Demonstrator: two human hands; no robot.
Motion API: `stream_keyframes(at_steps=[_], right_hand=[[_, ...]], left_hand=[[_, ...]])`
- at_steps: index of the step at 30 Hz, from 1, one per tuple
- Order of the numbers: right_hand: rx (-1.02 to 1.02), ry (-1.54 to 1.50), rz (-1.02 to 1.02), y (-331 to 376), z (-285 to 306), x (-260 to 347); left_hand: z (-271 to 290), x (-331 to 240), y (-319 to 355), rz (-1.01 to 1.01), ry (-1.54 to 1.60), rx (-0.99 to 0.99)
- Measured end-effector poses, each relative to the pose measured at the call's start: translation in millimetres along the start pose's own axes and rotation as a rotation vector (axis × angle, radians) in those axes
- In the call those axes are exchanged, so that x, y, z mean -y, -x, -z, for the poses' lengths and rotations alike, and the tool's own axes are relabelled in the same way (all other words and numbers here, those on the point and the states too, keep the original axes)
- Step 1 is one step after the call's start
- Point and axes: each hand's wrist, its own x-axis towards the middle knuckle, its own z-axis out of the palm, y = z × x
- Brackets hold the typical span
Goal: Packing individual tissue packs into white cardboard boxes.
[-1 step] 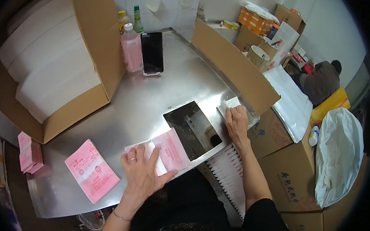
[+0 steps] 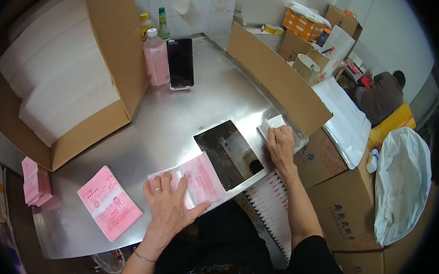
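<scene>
My left hand (image 2: pixel 169 204) lies with its fingers spread on a pink printed plastic packet (image 2: pixel 204 179) near the table's front edge. A pale, see-through band crosses the packet beside my fingertips. To the right, my right hand (image 2: pixel 281 145) has its fingers curled on a white packet (image 2: pixel 275 123) in clear film at the table's side edge. Between the hands is a dark rectangular opening (image 2: pixel 228 155) in the metal tabletop, partly overlapped by the pink packet's corner. A stack of flat pink packets (image 2: pixel 110 203) lies left of my left hand.
Folded pink packs (image 2: pixel 37 181) sit at the far left, below an open carton (image 2: pixel 87 129) of white bundles. A phone (image 2: pixel 180 64) on a stand and a pink bottle (image 2: pixel 156 58) stand at the back. Cartons (image 2: pixel 343 210) and a white bag (image 2: pixel 402 183) flank the right side.
The solid white strip beside my left fingers no longer shows; a see-through pinkish band is there instead. Both hands look unmoved.
</scene>
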Motion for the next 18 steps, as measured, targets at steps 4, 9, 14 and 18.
stream_keyframes(at_steps=[4, 9, 14, 18], right_hand=[[0.024, -0.004, 0.010, 0.8, 2.8, -0.3], [-0.097, -0.038, 0.073, 0.8, 12.9, 9.7], [0.068, -0.361, 0.510, 46.2, 11.0, 117.6], [0.301, -0.444, 0.755, 76.7, 16.3, 169.9]], left_hand=[[4.3, 0.0, -0.4, 0.022, -0.007, 0.072], [-6.3, -6.3, 9.0, 0.109, 0.097, 0.140], [-8.4, -5.0, 18.6, 0.062, 0.350, 0.159], [10.6, 10.6, 11.0, 0.135, 0.238, 0.218]])
